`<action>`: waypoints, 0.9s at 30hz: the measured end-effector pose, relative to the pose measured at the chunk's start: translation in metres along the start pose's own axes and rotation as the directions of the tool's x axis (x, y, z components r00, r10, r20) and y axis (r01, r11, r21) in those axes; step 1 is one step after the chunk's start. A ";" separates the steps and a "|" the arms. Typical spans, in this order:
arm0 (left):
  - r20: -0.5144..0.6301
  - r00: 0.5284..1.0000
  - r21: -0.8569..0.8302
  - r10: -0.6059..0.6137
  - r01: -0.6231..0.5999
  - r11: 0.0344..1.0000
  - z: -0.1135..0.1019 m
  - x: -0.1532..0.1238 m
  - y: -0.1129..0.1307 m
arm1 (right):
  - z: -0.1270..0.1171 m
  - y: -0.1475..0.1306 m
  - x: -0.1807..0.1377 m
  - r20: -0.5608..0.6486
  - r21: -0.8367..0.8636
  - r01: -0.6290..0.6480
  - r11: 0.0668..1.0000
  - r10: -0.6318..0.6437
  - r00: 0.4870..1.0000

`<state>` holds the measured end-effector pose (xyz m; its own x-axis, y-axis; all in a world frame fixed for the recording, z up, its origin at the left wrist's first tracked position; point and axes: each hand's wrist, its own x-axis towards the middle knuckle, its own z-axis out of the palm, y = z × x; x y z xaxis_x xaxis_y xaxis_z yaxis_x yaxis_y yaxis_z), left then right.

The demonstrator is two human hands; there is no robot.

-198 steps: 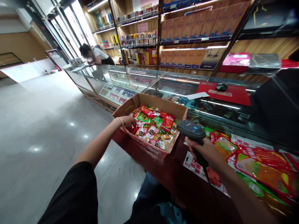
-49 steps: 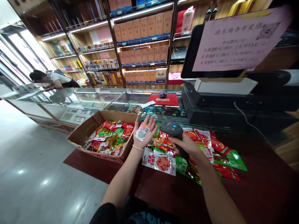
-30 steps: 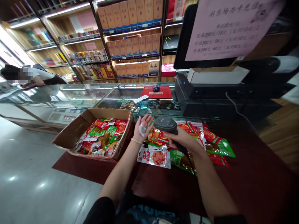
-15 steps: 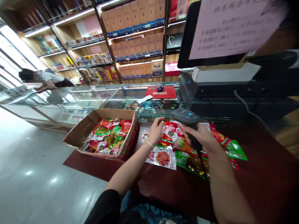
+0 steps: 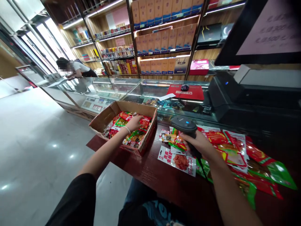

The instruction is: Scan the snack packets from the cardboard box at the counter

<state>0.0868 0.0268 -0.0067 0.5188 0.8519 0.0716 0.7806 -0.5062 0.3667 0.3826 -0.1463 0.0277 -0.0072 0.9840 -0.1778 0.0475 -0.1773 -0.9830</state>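
My left hand [image 5: 134, 123] reaches into a cardboard box [image 5: 105, 115] full of small red, green and white snack packets [image 5: 122, 121]. Its fingers lie over the packets; whether they grip one is hidden. My right hand [image 5: 199, 145] is closed round the handle of a black barcode scanner [image 5: 184, 124] with a blue light, held above the dark red counter [image 5: 169, 183]. Beside the scanner lie loose snack packets [image 5: 180, 160], and larger red and green bags [image 5: 232, 147] spread to the right.
A glass display counter [image 5: 150, 94] runs behind the box, with a red mouse pad and mouse [image 5: 185, 88] on it. A black till terminal [image 5: 246, 94] and its screen stand at the right. Another person [image 5: 75, 69] leans at the far counter. Stocked shelves [image 5: 160, 40] line the wall.
My left hand set the small packet down by the scanner and moved left into the box. The right hand kept the scanner. My view swung left.
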 end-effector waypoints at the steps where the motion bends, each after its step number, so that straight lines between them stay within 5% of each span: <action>1: 0.061 0.996 0.079 0.058 -0.063 0.995 0.006 0.000 -0.004 | 0.004 0.000 0.001 0.008 -0.014 -0.002 1.000 0.002 1.000; 6: 0.229 0.952 0.268 0.203 -0.262 0.927 0.029 -0.002 -0.003 | 0.013 0.006 0.005 0.005 -0.052 0.017 0.999 -0.017 1.000; 13: 0.305 0.948 0.343 0.087 -0.195 0.919 0.026 0.006 0.006 | 0.014 0.015 0.008 -0.016 -0.053 -0.005 0.999 0.004 1.000; 15: 0.209 0.977 0.358 0.054 -0.127 0.925 0.017 0.008 0.009 | 0.013 0.016 0.009 -0.012 -0.058 0.004 0.998 -0.004 1.000; 17: -0.016 1.000 0.301 0.015 -0.010 0.953 0.006 0.008 0.009 | 0.013 0.017 0.008 0.001 -0.076 0.014 0.997 -0.014 1.000; 21: -0.483 0.860 -0.109 -0.166 0.129 0.986 -0.010 0.010 0.000 | 0.016 0.018 0.007 0.008 -0.112 0.039 0.993 -0.038 0.999; 24: -0.537 0.789 -0.429 -0.299 0.050 0.902 -0.009 0.013 -0.008 | 0.020 0.018 0.007 -0.038 -0.103 0.035 0.994 -0.040 0.998; 27: -0.473 0.801 -0.673 -0.366 -0.061 0.737 -0.004 0.015 -0.010 | 0.021 0.017 0.006 -0.076 -0.090 0.024 0.996 -0.031 0.997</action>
<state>0.0855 0.0449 -0.0050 -0.0348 0.9314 0.3623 0.3094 -0.3347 0.8901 0.3623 -0.1440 0.0092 0.0668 0.9874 -0.1433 0.1369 -0.1514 -0.9790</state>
